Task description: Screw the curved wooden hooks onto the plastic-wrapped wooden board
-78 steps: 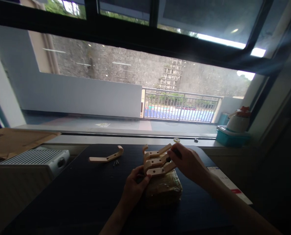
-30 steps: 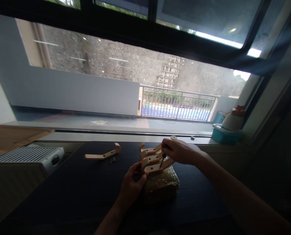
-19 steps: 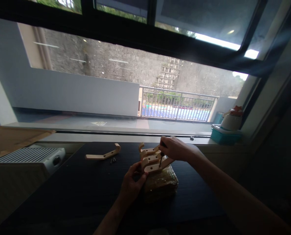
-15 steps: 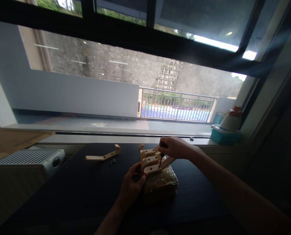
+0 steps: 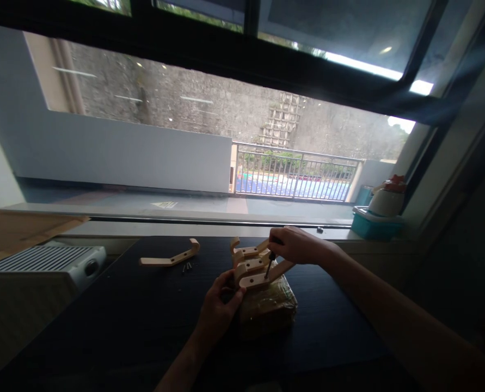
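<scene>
My right hand (image 5: 297,245) is closed around the dark handle of a screwdriver (image 5: 270,261), whose shaft points down at a hole in the nearest wooden hook (image 5: 258,279). With thumb and fingers, my left hand (image 5: 220,305) grips the curled end of that same hook. Two more wooden hooks (image 5: 253,265) lie beyond it in a row, all resting on a block wrapped in shiny brown tape (image 5: 269,310). Left of the block, a loose wooden hook (image 5: 172,259) lies on the dark table, with several small screws (image 5: 186,267) beside it.
The dark table (image 5: 136,326) stands against a window sill (image 5: 177,231). A white slatted radiator (image 5: 62,258) and brown cardboard (image 5: 25,228) are at the left. On the sill's right end, a white container (image 5: 387,201) sits on a teal box (image 5: 376,224).
The view has shifted slightly. My right hand and the screwdriver have tilted a little to the right, the tip staying at the hook's hole. My left hand keeps its grip.
</scene>
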`<move>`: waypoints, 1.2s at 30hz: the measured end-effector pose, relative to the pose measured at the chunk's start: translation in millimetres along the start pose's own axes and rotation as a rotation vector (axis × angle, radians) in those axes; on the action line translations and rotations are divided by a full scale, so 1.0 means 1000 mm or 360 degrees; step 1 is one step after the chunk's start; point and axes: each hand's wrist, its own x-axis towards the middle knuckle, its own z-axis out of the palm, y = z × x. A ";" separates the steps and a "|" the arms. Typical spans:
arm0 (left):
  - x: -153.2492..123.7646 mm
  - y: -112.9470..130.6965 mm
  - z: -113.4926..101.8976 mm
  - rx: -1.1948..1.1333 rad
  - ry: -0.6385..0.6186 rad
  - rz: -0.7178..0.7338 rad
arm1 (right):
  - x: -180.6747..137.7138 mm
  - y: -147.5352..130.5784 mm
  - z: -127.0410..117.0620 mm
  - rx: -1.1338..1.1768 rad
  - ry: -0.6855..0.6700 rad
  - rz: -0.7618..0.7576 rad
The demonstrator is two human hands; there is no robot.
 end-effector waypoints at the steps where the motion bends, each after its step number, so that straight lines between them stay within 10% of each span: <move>1: 0.000 -0.001 0.000 0.0000 -0.0003 -0.0002 | 0.000 0.000 -0.001 -0.0017 0.0005 -0.0009; 36: 0.000 -0.007 0.001 0.0036 -0.0046 0.0031 | 0.011 0.003 -0.019 0.0040 -0.0457 -0.0113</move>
